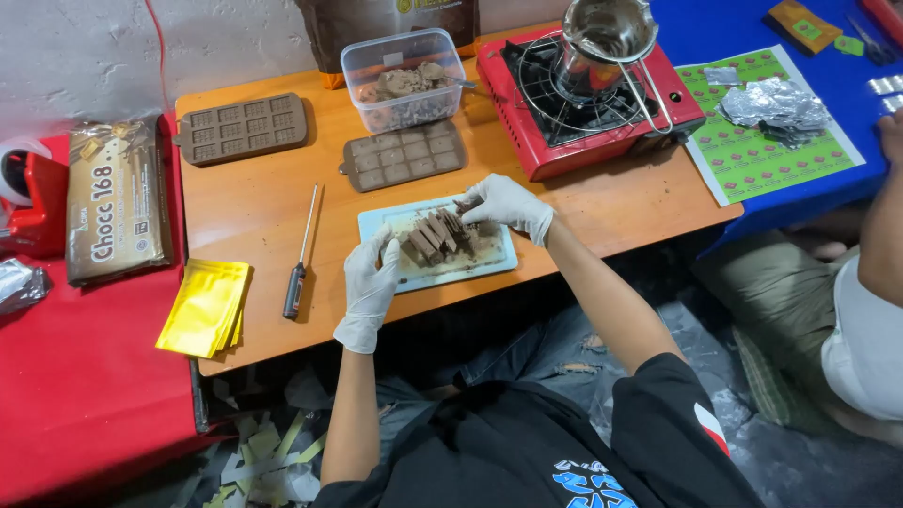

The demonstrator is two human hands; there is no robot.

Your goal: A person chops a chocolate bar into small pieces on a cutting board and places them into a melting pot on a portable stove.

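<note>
Both my hands wear white gloves. My left hand (370, 282) rests on the near left edge of a pale cutting board (499, 261), fingers against a row of brown chocolate sticks (435, 235) lying on it. My right hand (508, 203) reaches over the far right of the pile, fingertips curled onto the chocolate pieces. Crumbs and shavings lie around the sticks. The board sits on a low orange wooden table (254, 212) in front of me.
Two brown chocolate moulds (240, 127) (403, 155), a clear tub of chocolate chunks (404, 80), a red portable stove (583, 103) with a metal pot (609, 33), a probe thermometer (301, 259), yellow pouches (205, 306), a wrapped chocolate block (115, 202). Another person's arm (879, 226) at right near foil wrappers (776, 103).
</note>
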